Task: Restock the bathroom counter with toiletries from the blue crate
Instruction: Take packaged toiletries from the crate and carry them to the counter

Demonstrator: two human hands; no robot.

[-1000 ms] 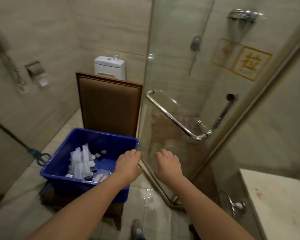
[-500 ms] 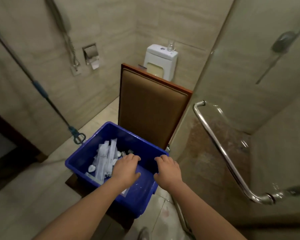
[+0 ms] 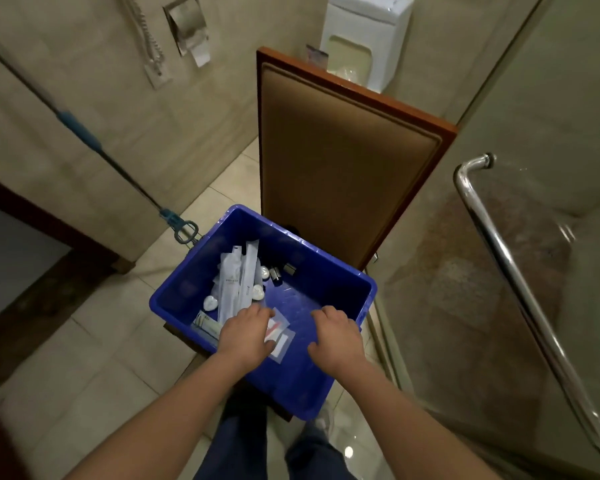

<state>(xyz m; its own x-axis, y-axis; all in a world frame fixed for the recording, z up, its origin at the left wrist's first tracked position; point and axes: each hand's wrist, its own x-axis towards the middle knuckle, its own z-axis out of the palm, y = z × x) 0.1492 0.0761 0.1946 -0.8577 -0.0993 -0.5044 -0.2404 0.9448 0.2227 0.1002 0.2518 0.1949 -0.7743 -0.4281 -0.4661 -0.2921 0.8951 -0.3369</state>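
Both hands reach down into the blue crate (image 3: 293,386), which sits on the seat of a padded brown chair (image 3: 343,161) directly below them. The left hand (image 3: 245,336) lies palm-down over a clear flat packet (image 3: 280,336) on the crate floor. Its fingertips are bent under and hidden, so I cannot tell whether it grasps anything. The right hand (image 3: 336,337) hangs just beside it, apart from it, with loosely curled fingers and nothing in it. Just beyond the left hand's fingers lie long white sachets (image 3: 238,282), with small round white packets (image 3: 258,292) beside them and little dark bottles (image 3: 277,273) farther ahead, near the crate's far wall. A mop handle (image 3: 84,133) leans against the wall well off to the left of the hands. A chrome door handle (image 3: 499,258) on the glass shower door lies to the right of the right hand. A white toilet (image 3: 368,29) stands far ahead, past the chair back.
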